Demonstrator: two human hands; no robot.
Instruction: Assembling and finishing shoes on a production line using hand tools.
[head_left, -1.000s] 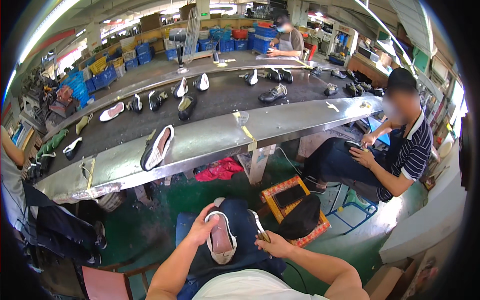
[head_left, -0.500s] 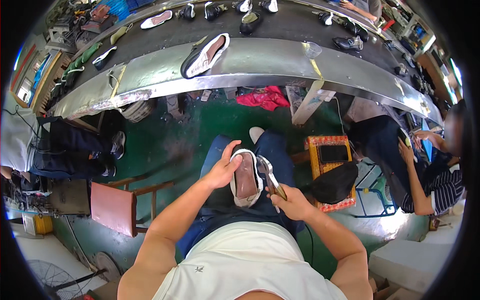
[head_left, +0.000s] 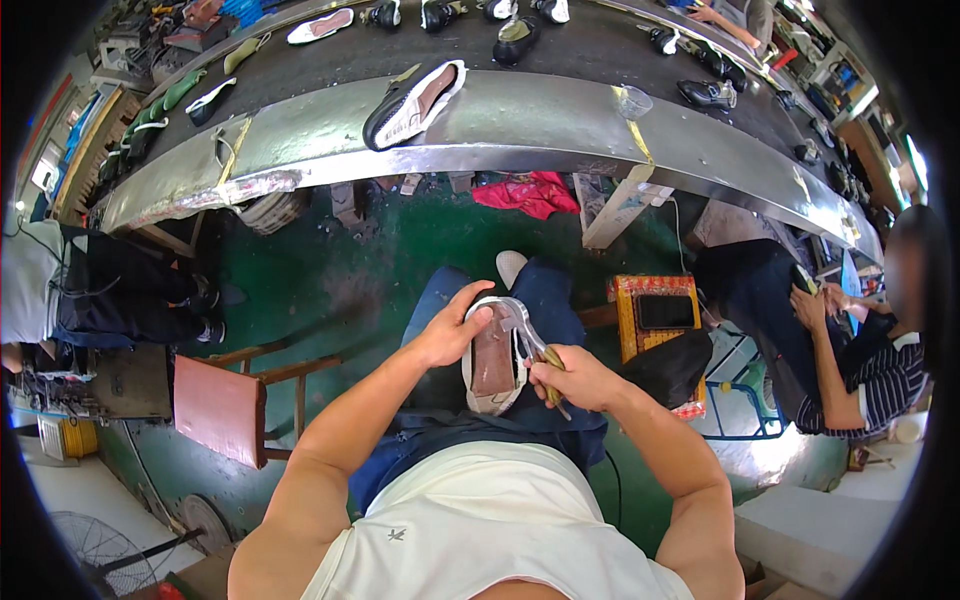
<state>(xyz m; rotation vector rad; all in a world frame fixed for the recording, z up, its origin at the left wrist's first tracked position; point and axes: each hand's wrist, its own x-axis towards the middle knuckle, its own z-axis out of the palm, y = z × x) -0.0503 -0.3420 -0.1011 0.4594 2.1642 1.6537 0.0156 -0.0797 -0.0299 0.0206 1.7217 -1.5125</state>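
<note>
A white shoe with a reddish-brown insole rests on my lap, its opening facing up and its dark end away from me. My left hand is closed on the far left side of its rim, thumb inside. In my right hand are metal pincers with curved silver jaws and brass-coloured handles, gripped near the shoe's right side. The jaws reach over the shoe's far right rim; whether they touch or pinch it I cannot tell.
A long bench with a dark belt crosses ahead, carrying several shoes; another white shoe lies on its near edge. A stool stands left. A phone and a black cap lie on an orange seat at right. Co-workers are on both sides.
My right hand has brought the pincers from beside the shoe up and left, with the jaws now over its far rim. The left hand keeps its hold on the shoe.
</note>
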